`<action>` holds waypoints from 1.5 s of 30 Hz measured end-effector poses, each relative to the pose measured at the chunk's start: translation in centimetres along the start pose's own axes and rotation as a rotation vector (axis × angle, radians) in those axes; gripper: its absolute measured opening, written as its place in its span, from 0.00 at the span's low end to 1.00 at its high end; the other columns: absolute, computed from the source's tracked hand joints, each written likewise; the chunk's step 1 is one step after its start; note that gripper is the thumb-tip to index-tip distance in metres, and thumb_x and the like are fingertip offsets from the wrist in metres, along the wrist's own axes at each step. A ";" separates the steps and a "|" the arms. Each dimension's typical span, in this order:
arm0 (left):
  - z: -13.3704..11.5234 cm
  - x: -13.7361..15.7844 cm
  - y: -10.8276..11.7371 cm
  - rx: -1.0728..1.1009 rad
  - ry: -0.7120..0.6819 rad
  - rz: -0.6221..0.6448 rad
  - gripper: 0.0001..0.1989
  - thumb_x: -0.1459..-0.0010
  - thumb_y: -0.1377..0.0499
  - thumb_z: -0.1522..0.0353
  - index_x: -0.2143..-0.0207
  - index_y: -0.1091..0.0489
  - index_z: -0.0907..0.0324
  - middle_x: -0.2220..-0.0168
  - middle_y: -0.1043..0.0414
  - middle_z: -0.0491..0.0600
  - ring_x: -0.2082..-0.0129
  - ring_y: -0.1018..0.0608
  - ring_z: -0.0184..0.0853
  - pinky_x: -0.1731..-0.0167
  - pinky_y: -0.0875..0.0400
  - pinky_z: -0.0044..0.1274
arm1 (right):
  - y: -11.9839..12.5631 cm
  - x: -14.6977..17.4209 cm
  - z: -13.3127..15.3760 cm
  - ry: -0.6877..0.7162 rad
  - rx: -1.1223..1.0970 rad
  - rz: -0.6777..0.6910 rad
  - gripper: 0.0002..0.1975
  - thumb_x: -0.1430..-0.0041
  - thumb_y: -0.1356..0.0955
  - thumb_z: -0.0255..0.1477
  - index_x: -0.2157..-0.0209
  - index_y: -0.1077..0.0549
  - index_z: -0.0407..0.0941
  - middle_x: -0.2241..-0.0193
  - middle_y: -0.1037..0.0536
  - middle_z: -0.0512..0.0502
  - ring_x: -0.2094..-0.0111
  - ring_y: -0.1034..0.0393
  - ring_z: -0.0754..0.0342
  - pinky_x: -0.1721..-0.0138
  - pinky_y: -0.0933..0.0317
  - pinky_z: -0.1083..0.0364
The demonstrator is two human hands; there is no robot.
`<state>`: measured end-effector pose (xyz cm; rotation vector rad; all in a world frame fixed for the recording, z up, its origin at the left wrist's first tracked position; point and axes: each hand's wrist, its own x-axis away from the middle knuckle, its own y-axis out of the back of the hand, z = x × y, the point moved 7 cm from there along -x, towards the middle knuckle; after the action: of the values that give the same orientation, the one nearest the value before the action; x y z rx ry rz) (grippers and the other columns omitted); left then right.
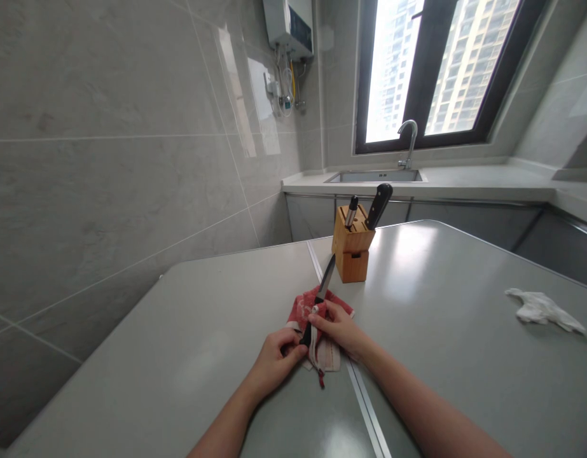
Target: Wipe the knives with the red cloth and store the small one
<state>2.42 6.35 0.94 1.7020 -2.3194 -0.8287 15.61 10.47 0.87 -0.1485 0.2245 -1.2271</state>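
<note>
My left hand (278, 357) is closed round the butt of the black handle of a kitchen knife (327, 278). The blade points away from me, its tip close to the wooden knife block (354, 266). With fingers pinched, my right hand (339, 327) grips a fold of a red and white cloth (300, 308) against the upper part of the handle. The rest of the cloth spreads under the knife on the table, with a cord-like end hanging toward me. In the block stand a large black-handled knife (379, 205) and another tool with a black and silver handle (352, 212).
A crumpled white cloth or tissue (544, 310) lies on the right of the grey table (217, 299). A metal seam strip (369, 407) crosses the tabletop. Beyond are a counter with a sink (376, 177), a faucet (409, 143) and a window. A tiled wall bounds the left.
</note>
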 end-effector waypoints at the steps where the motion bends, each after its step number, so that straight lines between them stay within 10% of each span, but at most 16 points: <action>1: 0.0 0.0 0.0 0.004 -0.001 -0.004 0.15 0.44 0.44 0.61 0.78 0.36 0.62 0.77 0.40 0.45 0.76 0.38 0.29 0.74 0.44 0.20 | -0.1 0.0 0.0 0.007 0.021 0.011 0.15 0.56 0.27 0.39 0.71 0.30 0.43 0.73 0.26 0.50 0.70 0.32 0.55 0.67 0.39 0.56; 34: 0.2 -0.1 0.5 0.073 -0.004 -0.045 0.18 0.41 0.48 0.58 0.78 0.36 0.62 0.76 0.39 0.44 0.74 0.36 0.30 0.73 0.42 0.20 | -0.7 0.1 0.2 0.149 0.335 0.124 0.12 0.51 0.30 0.39 0.71 0.30 0.45 0.71 0.27 0.49 0.68 0.34 0.52 0.65 0.41 0.54; 45: 0.8 -0.2 1.0 0.059 0.010 -0.128 0.15 0.41 0.48 0.62 0.75 0.35 0.62 0.76 0.39 0.45 0.74 0.36 0.30 0.73 0.42 0.20 | -0.5 0.1 -0.3 -0.047 -0.123 0.145 0.13 0.52 0.29 0.37 0.67 0.29 0.44 0.72 0.28 0.52 0.71 0.35 0.58 0.68 0.42 0.58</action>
<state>1.30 7.02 0.87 1.8919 -2.2701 -0.7785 15.10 10.20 0.72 -0.2635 0.2653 -1.0644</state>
